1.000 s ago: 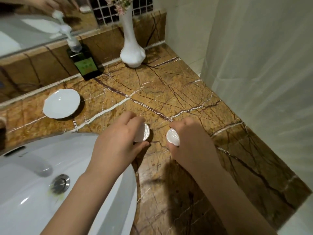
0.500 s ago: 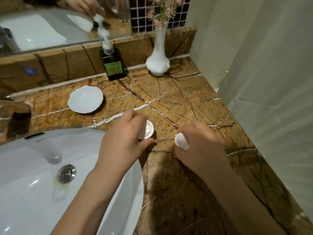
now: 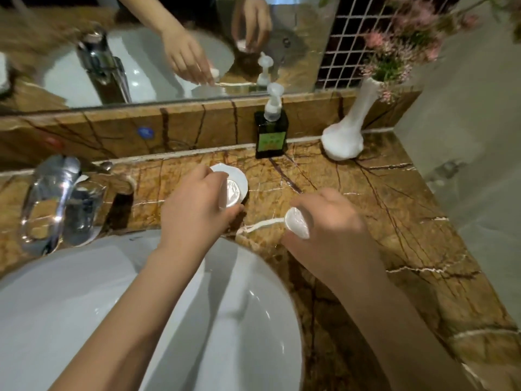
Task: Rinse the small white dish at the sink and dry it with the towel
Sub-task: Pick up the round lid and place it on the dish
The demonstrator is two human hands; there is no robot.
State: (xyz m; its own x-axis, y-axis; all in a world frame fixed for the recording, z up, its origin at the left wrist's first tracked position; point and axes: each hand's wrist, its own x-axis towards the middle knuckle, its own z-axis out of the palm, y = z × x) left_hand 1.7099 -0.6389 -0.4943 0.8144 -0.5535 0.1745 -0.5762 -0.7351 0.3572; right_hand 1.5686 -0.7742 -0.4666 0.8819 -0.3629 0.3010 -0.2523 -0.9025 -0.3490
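Brown veined marble counter (image 3: 380,221) around a white sink basin (image 3: 84,320), bare inside. Left hand (image 3: 194,213) closed around a small white jar (image 3: 231,193), shiny round end facing right; held above the counter at the basin's far rim. Right hand (image 3: 332,230) closed around a small white rounded piece (image 3: 296,223), possibly a lid, only one end showing past the fingers; kind cannot be told. Hands near each other, not touching.

Small white dish (image 3: 239,176) flat on the counter, just behind the left hand and the jar, partly hidden by them; touched or not, cannot tell. Behind the dish, against the backsplash: dark pump bottle (image 3: 271,134) with green label. Right of the bottle: white vase (image 3: 345,136) holding pink flowers (image 3: 394,52), upright, near the counter's corner.

Chrome faucet (image 3: 53,198) at left of the basin, blurred. Clear glass (image 3: 81,213) just beside it on the counter, touching or not unclear. Mirror (image 3: 141,52) above the backsplash, both hands and faucet reflected. Pale wall at right.
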